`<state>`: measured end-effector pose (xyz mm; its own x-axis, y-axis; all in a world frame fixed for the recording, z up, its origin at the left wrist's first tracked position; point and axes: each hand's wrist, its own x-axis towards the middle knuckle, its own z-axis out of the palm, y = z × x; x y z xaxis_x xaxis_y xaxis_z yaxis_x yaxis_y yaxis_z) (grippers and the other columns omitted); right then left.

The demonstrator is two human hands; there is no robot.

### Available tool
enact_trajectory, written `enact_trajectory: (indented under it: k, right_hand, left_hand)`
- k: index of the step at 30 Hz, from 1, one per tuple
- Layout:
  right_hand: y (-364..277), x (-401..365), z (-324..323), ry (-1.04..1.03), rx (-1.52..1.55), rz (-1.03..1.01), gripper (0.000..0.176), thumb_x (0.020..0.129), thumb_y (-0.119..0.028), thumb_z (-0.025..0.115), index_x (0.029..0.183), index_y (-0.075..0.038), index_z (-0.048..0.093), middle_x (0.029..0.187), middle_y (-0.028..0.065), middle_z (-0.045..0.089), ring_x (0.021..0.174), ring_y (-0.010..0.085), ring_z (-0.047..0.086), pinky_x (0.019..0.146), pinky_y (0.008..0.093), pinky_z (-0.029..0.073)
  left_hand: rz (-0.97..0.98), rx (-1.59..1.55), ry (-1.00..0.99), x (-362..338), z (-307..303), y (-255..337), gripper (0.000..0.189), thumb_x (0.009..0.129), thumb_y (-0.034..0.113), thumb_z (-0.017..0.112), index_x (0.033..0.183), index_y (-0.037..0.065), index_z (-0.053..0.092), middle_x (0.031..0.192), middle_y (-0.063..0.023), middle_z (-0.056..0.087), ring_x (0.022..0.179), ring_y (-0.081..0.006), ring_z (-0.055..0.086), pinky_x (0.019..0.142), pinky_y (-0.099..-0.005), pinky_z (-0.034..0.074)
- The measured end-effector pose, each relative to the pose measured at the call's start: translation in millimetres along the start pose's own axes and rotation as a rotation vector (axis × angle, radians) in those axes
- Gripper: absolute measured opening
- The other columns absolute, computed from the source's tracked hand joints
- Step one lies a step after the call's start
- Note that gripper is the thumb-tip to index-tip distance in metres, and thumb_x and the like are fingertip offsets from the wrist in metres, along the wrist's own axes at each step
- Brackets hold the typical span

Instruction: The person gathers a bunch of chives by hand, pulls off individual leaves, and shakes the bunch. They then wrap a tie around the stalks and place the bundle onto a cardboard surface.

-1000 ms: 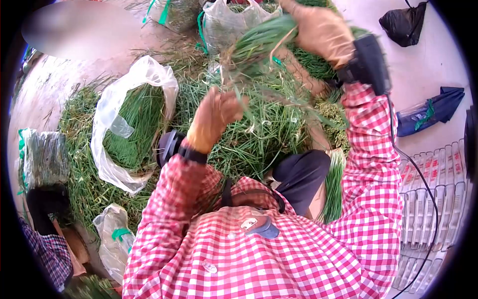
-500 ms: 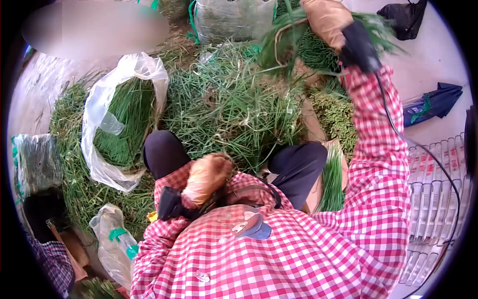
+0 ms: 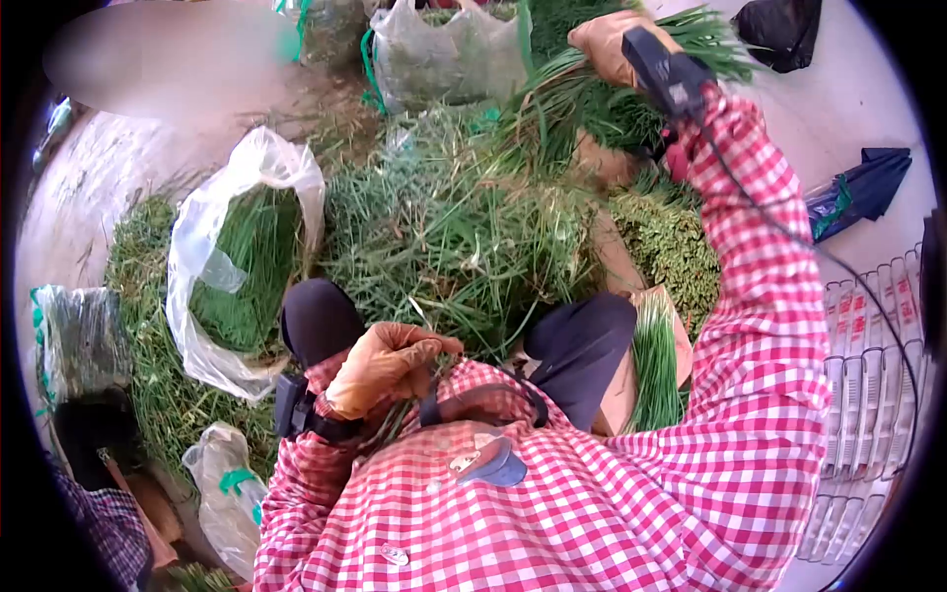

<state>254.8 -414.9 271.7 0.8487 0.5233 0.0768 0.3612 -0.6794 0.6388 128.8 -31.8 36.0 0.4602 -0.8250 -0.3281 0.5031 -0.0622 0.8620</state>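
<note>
Bunch (image 3: 577,94) of long green leaves is at 1 o'clock, lifted above the pile (image 3: 444,227) of loose greens. Your right hand (image 3: 604,44) is clenched around its upper end. Your left hand (image 3: 383,367) is low at 7 o'clock, close to your chest, with the fingers closed on a few thin stalks (image 3: 398,422). A clear bag (image 3: 202,247) with more greens lies at 9 o'clock, just beside the pile.

The left hand (image 3: 387,367) is low and near, close to the chest, with its fingers curled in. The right arm reaches far out to the right side. The right hand (image 3: 607,47) is closed tight at the far end.
</note>
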Motion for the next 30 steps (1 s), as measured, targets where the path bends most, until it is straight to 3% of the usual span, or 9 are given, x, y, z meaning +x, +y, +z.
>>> enact_trajectory:
  k: [2,5,8,11,15,22,24,28,30]
  right_hand:
    - [-2.4,-0.7,-6.1,0.133,0.303,0.530,0.017,0.072,-0.018,0.063,0.060,-0.008,0.057,0.052,0.0055,0.054,0.053,0.0221,0.060,0.047,0.0370,0.045]
    - [36.3,-17.3,28.7,0.003,0.607,-0.028,0.023,0.063,-0.010,0.066,0.049,-0.006,0.048,0.046,0.0059,0.046,0.042,0.0190,0.052,0.035,0.0336,0.034]
    - [-21.0,-0.7,-0.6,0.083,-0.713,0.300,0.012,0.072,-0.008,0.061,0.062,-0.001,0.062,0.048,0.0091,0.049,0.040,0.0241,0.049,0.037,0.0357,0.037]
    - [22.5,-4.6,52.0,0.342,0.806,-0.226,0.010,0.083,-0.006,0.052,0.074,-0.004,0.057,0.068,0.0148,0.060,0.066,0.0282,0.064,0.059,0.0340,0.052]
    - [-48.8,7.3,84.8,0.170,0.458,0.501,0.013,0.078,-0.006,0.052,0.068,-0.006,0.059,0.053,0.0071,0.053,0.051,0.0188,0.060,0.049,0.0358,0.052]
    - [-270.0,-81.0,12.9,-0.173,-0.221,0.390,0.049,0.085,-0.007,0.051,0.130,0.009,0.042,0.069,0.0073,0.056,0.052,0.0138,0.051,0.044,0.0292,0.041]
    - [-318.2,-114.9,-1.4,-0.171,-0.176,0.278,0.057,0.083,-0.004,0.051,0.136,0.012,0.036,0.083,0.0151,0.061,0.053,0.0128,0.049,0.044,0.0254,0.039]
    - [-310.2,-149.5,-49.4,-0.506,0.972,0.262,0.060,0.087,-0.011,0.058,0.143,-0.004,0.037,0.091,0.0171,0.067,0.057,0.0184,0.062,0.050,0.0287,0.050]
    - [-285.0,-175.5,-16.3,-0.256,1.745,0.460,0.059,0.089,-0.017,0.062,0.142,-0.006,0.039,0.094,0.0120,0.069,0.069,0.0176,0.066,0.064,0.0294,0.054]
  left_hand:
    - [0.081,-0.034,-0.018,10.8,-2.3,4.1,0.037,0.095,0.033,0.057,0.107,-0.001,0.067,0.065,-0.0049,0.066,0.049,-0.0055,0.055,0.045,-0.0191,0.040]
    - [0.170,-0.028,-0.011,35.5,-3.0,10.2,0.055,0.097,0.045,0.047,0.110,-0.006,0.063,0.070,-0.0091,0.067,0.053,-0.0116,0.058,0.046,-0.0233,0.041]
    - [0.143,-0.219,-0.099,74.5,-9.9,1.5,0.072,0.095,0.059,0.036,0.120,-0.006,0.057,0.086,-0.0115,0.069,0.072,-0.0159,0.064,0.063,-0.0255,0.048]
    - [0.097,-0.348,-0.211,114.0,9.2,17.5,0.084,0.090,0.069,0.033,0.126,-0.005,0.052,0.100,-0.0149,0.067,0.086,-0.0188,0.064,0.072,-0.0278,0.049]
    - [0.168,-0.573,-0.422,169.1,41.9,43.5,0.103,0.079,0.083,0.025,0.133,-0.003,0.043,0.127,-0.0195,0.055,0.113,-0.0266,0.056,0.092,-0.0403,0.046]
    - [0.272,-1.205,-0.353,198.4,55.8,-4.8,0.103,0.074,0.074,0.058,0.140,-0.001,0.033,0.138,-0.0236,0.044,0.126,-0.0385,0.044,0.105,-0.0524,0.037]
    - [0.162,-1.270,-0.707,186.4,45.6,-19.9,0.083,0.085,0.056,0.061,0.133,-0.009,0.039,0.130,-0.0264,0.051,0.114,-0.0359,0.056,0.095,-0.0478,0.049]
    - [0.255,-1.020,-0.427,173.1,11.3,-31.9,0.050,0.091,0.029,0.060,0.121,-0.008,0.050,0.105,-0.0190,0.065,0.077,-0.0221,0.069,0.064,-0.0319,0.061]
    - [0.305,-0.789,-0.335,150.2,4.8,-13.8,0.044,0.089,0.029,0.061,0.117,-0.004,0.053,0.100,-0.0148,0.065,0.072,-0.0187,0.067,0.058,-0.0289,0.059]
